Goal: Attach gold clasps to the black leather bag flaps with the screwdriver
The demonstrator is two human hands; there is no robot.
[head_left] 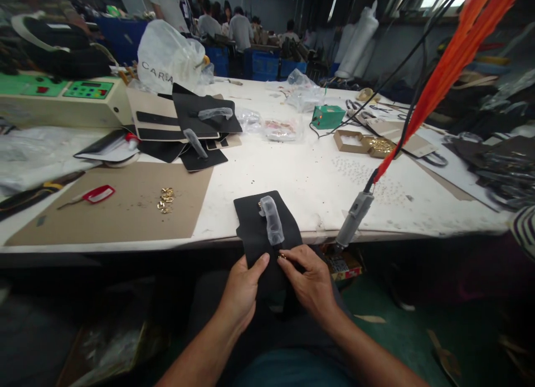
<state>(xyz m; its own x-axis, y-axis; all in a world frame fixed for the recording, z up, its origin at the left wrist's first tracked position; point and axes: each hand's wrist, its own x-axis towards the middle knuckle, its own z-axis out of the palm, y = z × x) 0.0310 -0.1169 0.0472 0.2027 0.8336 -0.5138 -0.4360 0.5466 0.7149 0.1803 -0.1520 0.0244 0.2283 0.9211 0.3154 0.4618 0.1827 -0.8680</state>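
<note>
A black panel (251, 220) rests partly on the table's front edge and reaches down toward my lap. On it is a handle wrapped in translucent plastic (273, 220), with a bit of gold metal at its upper end. My left hand (243, 287) grips the panel's left edge, thumb on top. The fingertips of my right hand (307, 273) are pinched on a small gold piece (282, 256) at the handle's lower end.
Gold fittings (166, 200) and a red-handled tool (99, 194) lie on brown board at the left. Black panels (196, 114) are piled behind. A grey electric screwdriver (354, 220) hangs on the right by an orange strap (443, 69). A green box (329, 117) stands further back.
</note>
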